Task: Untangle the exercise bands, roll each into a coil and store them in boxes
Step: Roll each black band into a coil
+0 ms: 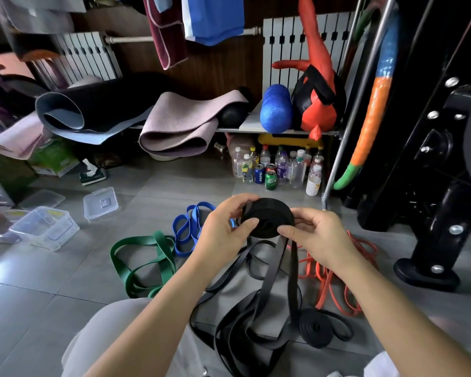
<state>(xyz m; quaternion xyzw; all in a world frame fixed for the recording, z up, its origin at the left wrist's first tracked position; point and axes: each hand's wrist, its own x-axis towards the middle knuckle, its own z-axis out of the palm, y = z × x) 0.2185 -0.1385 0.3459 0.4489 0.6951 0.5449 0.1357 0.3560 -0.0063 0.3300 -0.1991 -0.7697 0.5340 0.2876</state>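
A thick black band coil [268, 216] is held above the floor between both hands. My left hand [226, 229] grips its left side, thumb on the face. My right hand [314, 235] pinches the right side, where the band's loose tail [272, 270] hangs down to a black heap [237, 330] on the floor. A smaller black coil [314, 327] lies on the floor at the lower right. A green band [144, 257], a blue band [186, 229] and an orange band [335, 281] lie loose on the tiles.
Clear plastic boxes [45, 227] and a loose lid [100, 204] sit on the floor at the left. Bottles and cans [278, 167] stand under a shelf with rolled mats [174, 123]. A black machine base [430, 268] stands at the right.
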